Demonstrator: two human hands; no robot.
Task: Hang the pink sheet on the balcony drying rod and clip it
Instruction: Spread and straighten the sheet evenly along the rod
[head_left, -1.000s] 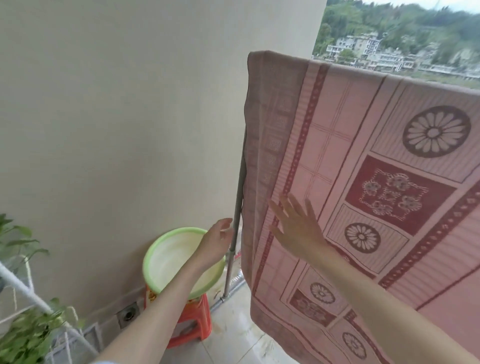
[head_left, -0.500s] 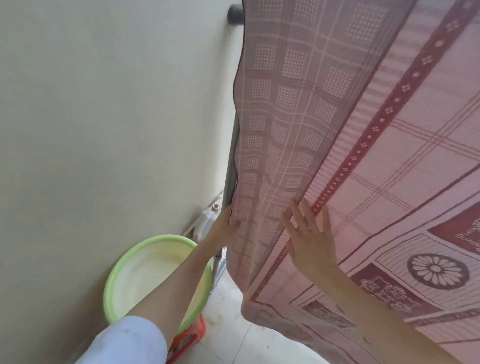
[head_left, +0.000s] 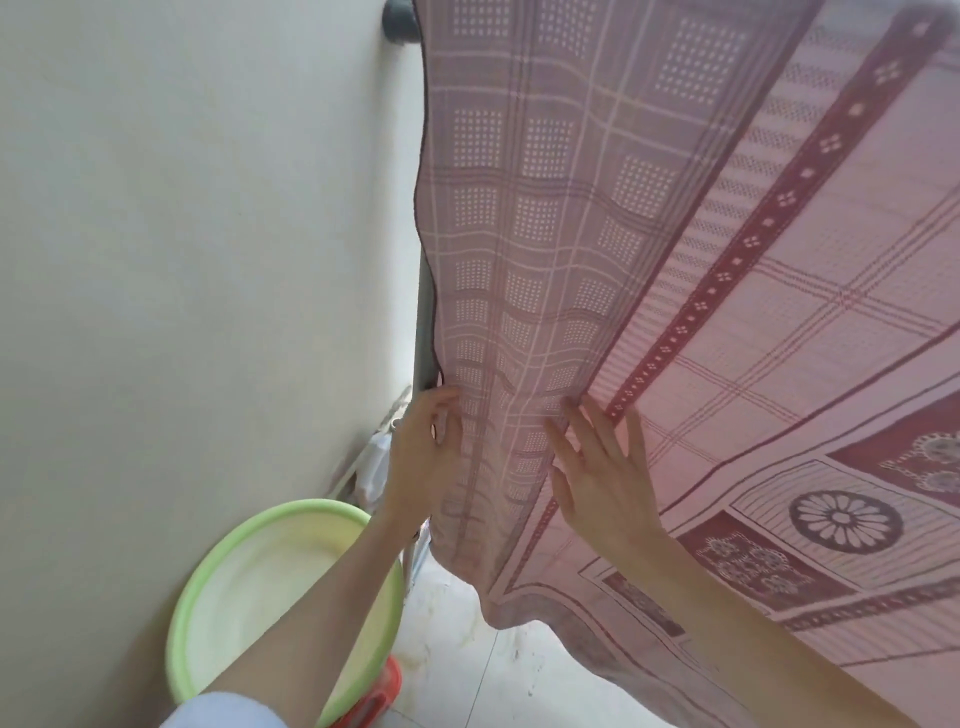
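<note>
The pink sheet (head_left: 649, 260) hangs draped from above, its long axis running straight up from both hands to the drying rod (head_left: 400, 23), whose dark end shows at the wall w/ the cloth over it. The left hand (head_left: 423, 457) pinches the sheet's side hem, fingers curled on the edge, so it's nearer the hem. The right hand (head_left: 602, 478) lies flat & released, fingers spread on the cloth face just beside. Fabric is thin, woven, softly rippled; checked border, maroon bands, flower medallions. No clip visible. Below the left forearm sits a round green plastic basin (head_left: 218, 587) on a red stool (head_left: 376, 699).
</note>
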